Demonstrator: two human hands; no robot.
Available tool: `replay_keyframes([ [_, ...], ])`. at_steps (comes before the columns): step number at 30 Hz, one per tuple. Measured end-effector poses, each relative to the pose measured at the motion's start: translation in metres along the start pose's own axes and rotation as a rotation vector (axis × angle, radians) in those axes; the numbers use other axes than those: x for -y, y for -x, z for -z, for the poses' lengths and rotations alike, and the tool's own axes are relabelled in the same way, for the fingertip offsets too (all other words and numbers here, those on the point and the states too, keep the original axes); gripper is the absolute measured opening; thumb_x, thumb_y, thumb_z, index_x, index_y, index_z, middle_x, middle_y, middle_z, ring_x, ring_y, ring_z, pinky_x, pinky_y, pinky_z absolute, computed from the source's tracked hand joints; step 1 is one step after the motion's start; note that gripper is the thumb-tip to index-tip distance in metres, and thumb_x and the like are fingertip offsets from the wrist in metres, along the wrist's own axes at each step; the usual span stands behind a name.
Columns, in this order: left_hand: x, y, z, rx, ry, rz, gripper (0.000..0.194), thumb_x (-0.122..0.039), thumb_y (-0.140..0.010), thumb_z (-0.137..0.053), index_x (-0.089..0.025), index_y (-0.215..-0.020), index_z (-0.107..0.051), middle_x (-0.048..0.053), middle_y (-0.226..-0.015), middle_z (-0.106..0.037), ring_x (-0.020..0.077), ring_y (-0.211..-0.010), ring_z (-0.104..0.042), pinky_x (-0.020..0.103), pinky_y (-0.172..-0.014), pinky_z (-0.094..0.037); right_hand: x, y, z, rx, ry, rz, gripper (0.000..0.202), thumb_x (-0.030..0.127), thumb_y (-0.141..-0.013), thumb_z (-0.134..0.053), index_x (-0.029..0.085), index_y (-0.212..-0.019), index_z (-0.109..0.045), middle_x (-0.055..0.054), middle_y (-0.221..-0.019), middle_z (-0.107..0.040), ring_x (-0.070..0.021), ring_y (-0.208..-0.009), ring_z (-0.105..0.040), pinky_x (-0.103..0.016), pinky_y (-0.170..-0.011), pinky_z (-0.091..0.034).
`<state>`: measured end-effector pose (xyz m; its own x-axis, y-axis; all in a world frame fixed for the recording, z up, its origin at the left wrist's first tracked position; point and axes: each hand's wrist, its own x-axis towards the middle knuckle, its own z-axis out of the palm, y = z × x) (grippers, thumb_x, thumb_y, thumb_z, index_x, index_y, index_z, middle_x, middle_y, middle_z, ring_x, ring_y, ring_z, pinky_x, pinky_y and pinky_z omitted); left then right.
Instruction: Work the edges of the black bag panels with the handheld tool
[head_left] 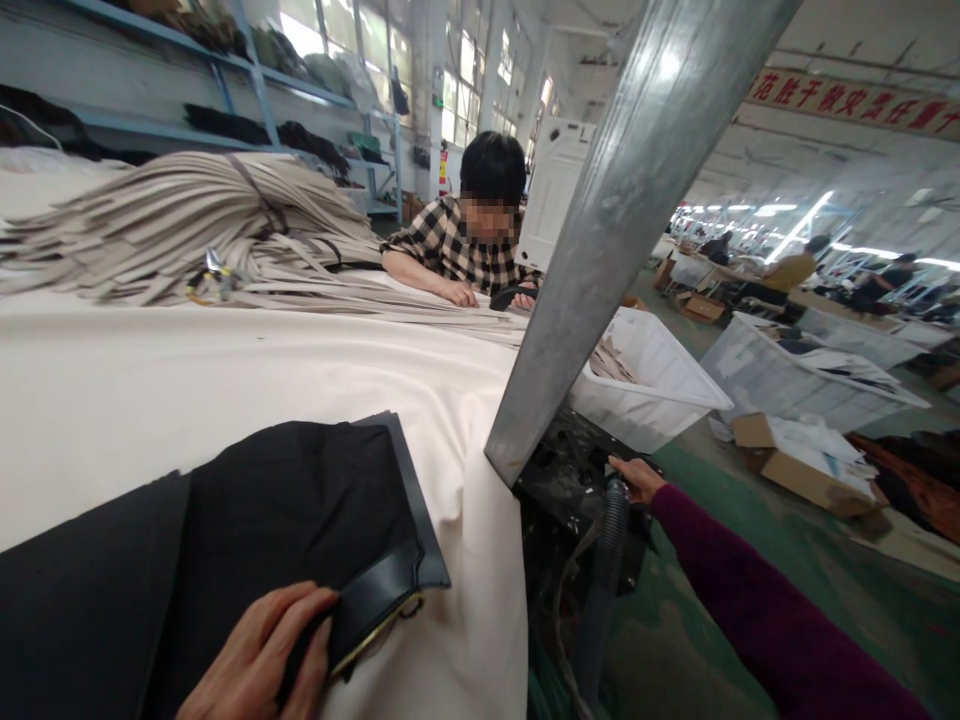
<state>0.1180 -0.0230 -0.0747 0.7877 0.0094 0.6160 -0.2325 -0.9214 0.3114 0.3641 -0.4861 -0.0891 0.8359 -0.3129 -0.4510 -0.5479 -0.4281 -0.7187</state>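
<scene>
at the bottom of the frame we see the left hand (259, 655) with its fingers curled around the near edge of a black leather piece (375, 600), pinching it against the cream cloth (225, 370) that covers the table. a stack of black fabric (285, 510) lies just above it, touching the leather. at centre right the right hand (637, 478), in a maroon sleeve (757, 610), rests on a dark machine (570, 470) beside a grey hose (607, 560); we cannot tell how its fingers are set. a slanted metal beam (622, 200) rises above. farther up, a white bin (652, 380), beige strips (195, 225) at upper left, and a person in a checked shirt (465, 250).
</scene>
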Motion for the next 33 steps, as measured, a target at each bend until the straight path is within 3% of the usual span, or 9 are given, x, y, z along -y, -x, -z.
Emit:
replay_keyframes([
  [5,0.0,0.001,0.001,0.014,-0.01,0.014,0.021,-0.03,-0.083,-0.047,-0.025,-0.101,-0.056,0.004,-0.1,-0.06,0.0184,-0.085,-0.061,0.029,-0.077,-0.05,-0.025,0.019,0.001,0.055,-0.259,-0.038,0.036,0.044,-0.09,-0.044,0.013,-0.078,-0.058,-0.002,-0.066,-0.062,-0.0137,-0.058,-0.061,-0.025,-0.051,-0.048],
  [8,0.0,0.001,0.001,0.029,-0.011,0.019,0.021,-0.029,-0.083,-0.047,-0.024,-0.102,-0.055,0.004,-0.101,-0.059,0.0183,-0.086,-0.06,0.029,-0.079,-0.049,-0.03,0.026,0.0,0.084,-0.404,-0.061,0.034,0.038,-0.09,-0.043,0.013,-0.072,-0.057,-0.005,-0.063,-0.063,-0.0169,-0.062,-0.064,-0.026,-0.055,-0.05],
  [12,0.0,0.003,0.0,0.043,0.018,0.011,0.021,-0.029,-0.085,-0.045,-0.021,-0.103,-0.055,0.005,-0.104,-0.056,0.0168,-0.088,-0.058,0.028,-0.082,-0.046,-0.023,0.016,-0.008,0.031,-0.502,-0.129,0.025,0.03,-0.09,-0.046,0.013,-0.074,-0.056,-0.003,-0.066,-0.062,-0.0139,-0.062,-0.062,-0.027,-0.058,-0.051],
  [17,-0.002,0.001,0.001,0.049,0.04,0.032,0.021,-0.029,-0.087,-0.044,-0.021,-0.103,-0.054,0.005,-0.104,-0.054,0.0159,-0.089,-0.057,0.027,-0.083,-0.045,-0.011,-0.004,-0.028,-0.039,-0.492,-0.164,0.022,0.033,-0.088,-0.053,0.013,-0.095,-0.057,-0.002,-0.086,-0.061,-0.011,-0.068,-0.059,-0.028,-0.061,-0.051],
  [20,-0.006,-0.002,0.005,0.071,0.039,0.022,0.021,-0.031,-0.087,-0.042,-0.021,-0.102,-0.054,0.005,-0.103,-0.054,0.0154,-0.088,-0.057,0.026,-0.082,-0.045,-0.01,-0.004,-0.031,-0.042,-0.46,-0.152,0.024,0.036,-0.087,-0.053,0.013,-0.094,-0.057,-0.001,-0.083,-0.061,-0.0108,-0.066,-0.059,-0.027,-0.059,-0.051],
  [26,-0.014,-0.01,0.01,0.065,0.047,0.037,0.019,-0.03,-0.088,-0.041,-0.02,-0.098,-0.054,0.005,-0.098,-0.055,0.0156,-0.087,-0.057,0.025,-0.079,-0.047,-0.021,0.022,-0.027,-0.047,-0.417,-0.08,0.035,0.047,-0.082,-0.052,0.015,-0.072,-0.056,-0.001,-0.058,-0.06,-0.0139,-0.049,-0.058,-0.027,-0.049,-0.047],
  [33,-0.014,-0.01,0.009,0.068,0.076,0.06,0.016,-0.026,-0.087,-0.042,-0.02,-0.096,-0.054,0.005,-0.095,-0.056,0.017,-0.087,-0.057,0.027,-0.078,-0.048,-0.045,0.066,-0.029,-0.132,-0.328,0.077,0.031,0.043,-0.083,-0.043,0.016,-0.077,-0.057,-0.008,-0.07,-0.066,-0.0191,-0.065,-0.064,-0.029,-0.057,-0.05],
])
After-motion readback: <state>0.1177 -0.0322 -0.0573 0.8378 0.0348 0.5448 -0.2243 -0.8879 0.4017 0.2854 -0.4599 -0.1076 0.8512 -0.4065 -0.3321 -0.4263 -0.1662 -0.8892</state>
